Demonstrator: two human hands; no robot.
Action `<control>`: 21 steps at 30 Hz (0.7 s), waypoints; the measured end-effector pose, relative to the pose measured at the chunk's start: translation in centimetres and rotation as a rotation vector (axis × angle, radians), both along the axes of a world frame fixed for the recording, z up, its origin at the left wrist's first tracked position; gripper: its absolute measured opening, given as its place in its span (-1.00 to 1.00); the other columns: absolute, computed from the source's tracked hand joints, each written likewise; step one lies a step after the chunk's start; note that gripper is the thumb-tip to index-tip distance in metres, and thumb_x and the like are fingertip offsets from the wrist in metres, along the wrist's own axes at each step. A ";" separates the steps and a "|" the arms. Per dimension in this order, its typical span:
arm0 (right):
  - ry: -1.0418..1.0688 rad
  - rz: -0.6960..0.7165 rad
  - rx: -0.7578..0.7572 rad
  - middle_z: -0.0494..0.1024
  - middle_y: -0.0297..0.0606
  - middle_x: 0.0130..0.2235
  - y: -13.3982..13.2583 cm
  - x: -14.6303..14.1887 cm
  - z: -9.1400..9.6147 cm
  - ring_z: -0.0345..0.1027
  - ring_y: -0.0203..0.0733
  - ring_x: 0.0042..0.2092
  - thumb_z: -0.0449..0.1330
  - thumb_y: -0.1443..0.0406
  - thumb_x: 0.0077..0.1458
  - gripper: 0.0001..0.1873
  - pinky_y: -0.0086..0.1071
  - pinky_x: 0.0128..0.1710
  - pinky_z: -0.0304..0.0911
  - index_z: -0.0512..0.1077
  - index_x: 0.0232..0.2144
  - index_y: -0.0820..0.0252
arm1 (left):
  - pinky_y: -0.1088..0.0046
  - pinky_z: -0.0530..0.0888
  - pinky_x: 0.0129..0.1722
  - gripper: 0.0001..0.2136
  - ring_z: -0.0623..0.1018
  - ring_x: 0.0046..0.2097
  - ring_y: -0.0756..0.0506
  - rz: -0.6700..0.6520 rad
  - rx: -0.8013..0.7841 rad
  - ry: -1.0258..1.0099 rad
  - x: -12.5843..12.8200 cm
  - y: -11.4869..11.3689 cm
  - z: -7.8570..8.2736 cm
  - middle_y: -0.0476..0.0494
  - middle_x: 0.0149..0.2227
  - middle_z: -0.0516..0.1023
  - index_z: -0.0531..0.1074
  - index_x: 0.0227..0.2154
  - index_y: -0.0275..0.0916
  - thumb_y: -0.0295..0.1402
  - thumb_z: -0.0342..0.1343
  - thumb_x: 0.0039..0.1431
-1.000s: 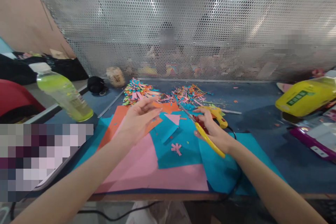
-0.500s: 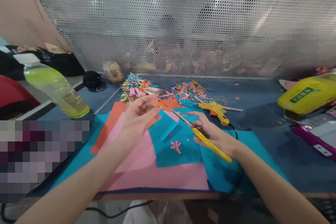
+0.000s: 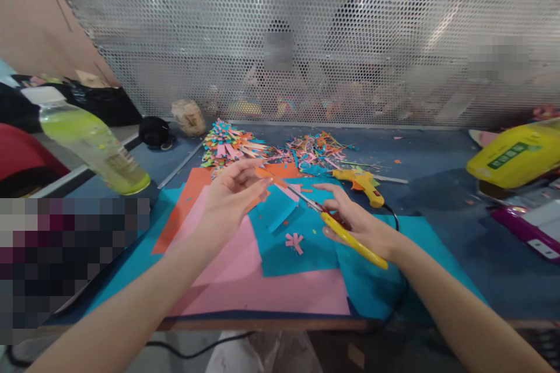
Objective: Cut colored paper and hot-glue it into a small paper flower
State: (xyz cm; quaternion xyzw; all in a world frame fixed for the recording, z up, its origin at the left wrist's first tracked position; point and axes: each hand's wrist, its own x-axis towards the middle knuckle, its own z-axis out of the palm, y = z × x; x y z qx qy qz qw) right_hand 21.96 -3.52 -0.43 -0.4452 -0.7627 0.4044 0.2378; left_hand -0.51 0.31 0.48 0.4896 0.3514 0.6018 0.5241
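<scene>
My left hand pinches a small piece of orange paper between thumb and fingers. My right hand grips yellow-handled scissors, whose blades point left and reach the orange paper. Whether the blades are fully closed is hard to make out. Below the hands lie a blue paper sheet and a folded blue piece. A small pink paper cutout with several strips rests on the blue sheet. Under them spreads a larger pink sheet, with an orange sheet at its left.
Behind the hands stand a cone of colourful paper strips and a heap of paper shreds. A yellow glue gun lies at right, its cord trailing forward. A drink bottle leans at left; a yellow bottle is far right.
Both hands keep nearly the same pose, with the scissors still at the orange paper. The whole view has shifted very slightly.
</scene>
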 end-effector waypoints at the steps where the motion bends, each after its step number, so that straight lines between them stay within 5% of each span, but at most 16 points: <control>1: 0.000 -0.001 -0.001 0.27 -0.32 -0.28 0.0 0.0 0.0 0.17 -0.36 -0.39 0.09 0.16 0.04 -0.39 -0.43 -0.37 0.23 -0.09 0.08 0.04 | 0.60 0.38 -0.55 -0.70 0.46 -0.52 0.08 0.004 -0.003 -0.002 0.0 0.0 0.0 0.03 -0.49 0.47 0.43 -0.30 -0.24 -0.47 0.25 -0.20; 21: -0.017 0.014 -0.012 0.24 -0.35 -0.32 -0.1 -0.2 0.4 0.13 -0.35 -0.40 0.08 0.23 0.05 -0.41 -0.42 -0.35 0.23 -0.09 0.07 0.05 | 0.62 0.36 -0.55 -0.70 0.45 -0.52 0.09 -0.046 -0.031 0.049 -0.5 0.2 -0.7 0.02 -0.53 0.48 0.41 -0.27 -0.22 -0.45 0.23 -0.16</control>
